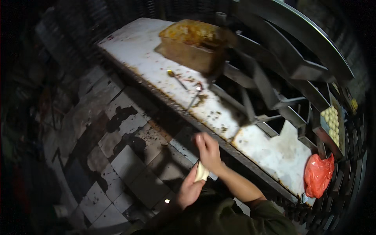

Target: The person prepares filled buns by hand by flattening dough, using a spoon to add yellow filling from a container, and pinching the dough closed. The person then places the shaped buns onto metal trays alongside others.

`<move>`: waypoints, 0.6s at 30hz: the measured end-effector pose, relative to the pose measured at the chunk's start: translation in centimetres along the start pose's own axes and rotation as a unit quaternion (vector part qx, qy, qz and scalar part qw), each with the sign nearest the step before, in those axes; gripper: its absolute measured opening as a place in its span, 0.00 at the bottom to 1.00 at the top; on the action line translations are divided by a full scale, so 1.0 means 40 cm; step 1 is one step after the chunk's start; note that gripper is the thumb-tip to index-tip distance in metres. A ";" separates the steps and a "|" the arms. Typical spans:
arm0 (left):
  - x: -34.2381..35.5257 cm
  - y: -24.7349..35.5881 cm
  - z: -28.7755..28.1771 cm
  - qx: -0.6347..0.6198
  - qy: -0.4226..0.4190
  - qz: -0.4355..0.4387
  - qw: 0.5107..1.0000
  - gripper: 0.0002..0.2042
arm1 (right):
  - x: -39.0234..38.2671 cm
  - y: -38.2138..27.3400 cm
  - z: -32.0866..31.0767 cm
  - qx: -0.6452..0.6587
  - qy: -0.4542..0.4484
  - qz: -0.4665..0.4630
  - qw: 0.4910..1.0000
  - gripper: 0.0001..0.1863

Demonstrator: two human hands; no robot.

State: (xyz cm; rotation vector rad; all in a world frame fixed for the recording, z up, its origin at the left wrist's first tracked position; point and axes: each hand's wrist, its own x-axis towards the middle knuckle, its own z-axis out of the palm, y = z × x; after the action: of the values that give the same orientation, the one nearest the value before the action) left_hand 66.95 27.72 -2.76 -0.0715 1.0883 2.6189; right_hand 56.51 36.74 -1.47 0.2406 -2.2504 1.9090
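A pale piece of dough (201, 172) lies between my two hands, in front of my body and beside the table's near edge. From below, my left hand (189, 190) cups the dough, its fingers curled round it. My right hand (210, 154) is just above, the heel of its palm against the upper end of the dough. Its fingers point up and left and are smeared by motion, so how far they bend is unclear. Part of the dough is hidden behind the hands.
A long white table (274, 156), stained, runs diagonally past my hands. On it are a grimy brown tub (188, 53), a spoon (177, 79) and a red plastic bag (318, 175). Metal frames (266, 90) crowd the far side. Several dough balls (332, 123) sit at right.
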 end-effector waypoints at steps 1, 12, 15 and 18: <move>-0.006 0.049 -0.063 -0.072 -0.006 -0.024 0.997 0.34 | 0.038 0.043 0.065 -0.008 -0.002 -0.004 1.000 0.10; 0.120 0.255 -0.425 -0.047 0.165 0.012 0.985 0.19 | 0.793 0.454 0.340 -0.572 0.055 -0.071 0.815 0.10; 0.276 0.349 -0.487 -0.084 0.168 -0.034 0.982 0.17 | 0.844 0.464 0.348 -0.581 0.027 -0.071 0.810 0.09; 0.464 0.427 -0.502 -0.060 0.222 -0.019 0.973 0.16 | 0.782 0.346 0.376 -0.189 -0.005 0.124 0.974 0.07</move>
State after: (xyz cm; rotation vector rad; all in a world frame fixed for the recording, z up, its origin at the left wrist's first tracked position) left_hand 42.83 7.09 -8.34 -0.7284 1.0397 2.7004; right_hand 22.36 23.94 -9.61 -0.0907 -2.6977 1.5296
